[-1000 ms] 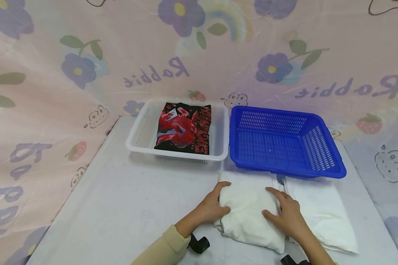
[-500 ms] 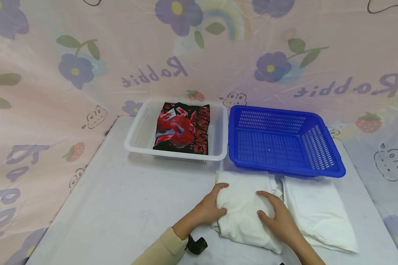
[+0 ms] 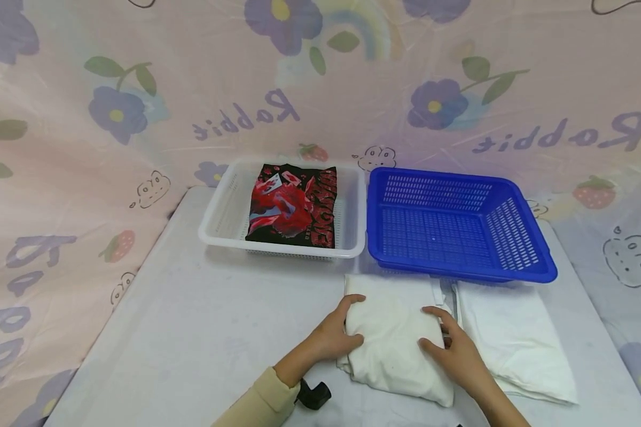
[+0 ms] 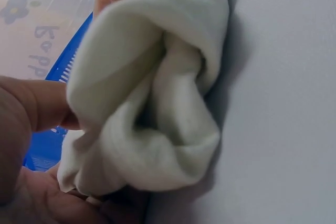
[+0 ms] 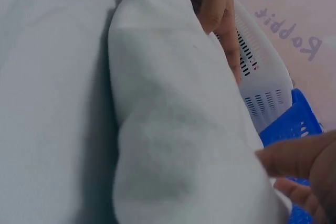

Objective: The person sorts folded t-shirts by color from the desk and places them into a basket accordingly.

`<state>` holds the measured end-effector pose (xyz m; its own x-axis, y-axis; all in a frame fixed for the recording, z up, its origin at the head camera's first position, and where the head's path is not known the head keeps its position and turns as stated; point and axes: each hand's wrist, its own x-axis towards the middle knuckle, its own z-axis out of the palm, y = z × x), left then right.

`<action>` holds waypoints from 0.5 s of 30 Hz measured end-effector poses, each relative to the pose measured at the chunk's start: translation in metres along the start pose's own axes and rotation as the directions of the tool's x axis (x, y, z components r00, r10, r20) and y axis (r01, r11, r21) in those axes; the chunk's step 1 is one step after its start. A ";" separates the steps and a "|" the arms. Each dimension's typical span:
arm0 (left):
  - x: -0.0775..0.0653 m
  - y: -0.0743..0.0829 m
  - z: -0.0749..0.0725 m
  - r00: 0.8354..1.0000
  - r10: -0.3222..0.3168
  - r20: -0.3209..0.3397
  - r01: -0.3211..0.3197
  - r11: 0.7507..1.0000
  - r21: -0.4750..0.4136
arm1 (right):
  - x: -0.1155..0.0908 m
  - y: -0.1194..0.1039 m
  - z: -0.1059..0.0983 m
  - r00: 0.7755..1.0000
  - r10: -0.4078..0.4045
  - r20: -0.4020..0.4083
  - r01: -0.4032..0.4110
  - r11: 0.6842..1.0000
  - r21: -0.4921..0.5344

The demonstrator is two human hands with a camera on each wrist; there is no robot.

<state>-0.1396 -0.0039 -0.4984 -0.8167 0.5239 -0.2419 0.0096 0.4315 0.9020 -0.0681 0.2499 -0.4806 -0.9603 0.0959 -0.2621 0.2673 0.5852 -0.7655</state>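
Note:
A thick, folded white cloth [image 3: 390, 338] lies at the front of the table, between the two hands. My left hand [image 3: 335, 332] grips its left side, thumb on top and fingers reaching round the edge. The left wrist view shows the cloth's rolled, layered end [image 4: 152, 87] beside that thumb. Across from it, my right hand [image 3: 456, 350] holds the right side, its thumb and index fingertip on the top face and other fingers down along the edge. From the right wrist, the near side of the cloth [image 5: 173, 103] looks rounded and puffy.
Another folded white cloth [image 3: 518, 344] lies just right of the right hand. Behind stand a white basket [image 3: 278, 246] with a folded black and red printed garment [image 3: 291, 207] in it, and a blue basket [image 3: 432, 237]. A patterned curtain [image 3: 352, 107] hangs behind the table.
The right hand first slid left over the cloth, then drew back to its right edge, its fingers now lower along the side. The left hand stays at its edge. The view shifts slightly.

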 end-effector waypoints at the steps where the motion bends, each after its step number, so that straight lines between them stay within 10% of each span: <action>1: 0.000 0.000 0.001 1.000 0.001 -0.008 -0.001 1.000 0.013 | 0.002 0.001 0.000 1.000 -0.006 0.009 0.006 1.000 0.026; 15: -0.001 0.005 0.012 0.997 0.048 -0.060 -0.043 0.996 0.081 | 0.007 0.013 -0.001 0.971 -0.219 0.099 0.216 0.976 0.040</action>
<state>-0.1317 0.0068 -0.4982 -0.8485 0.4988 -0.1768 0.0911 0.4668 0.8797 -0.0712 0.2589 -0.4922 -0.9827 -0.1152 -0.1449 0.0564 0.5591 -0.8272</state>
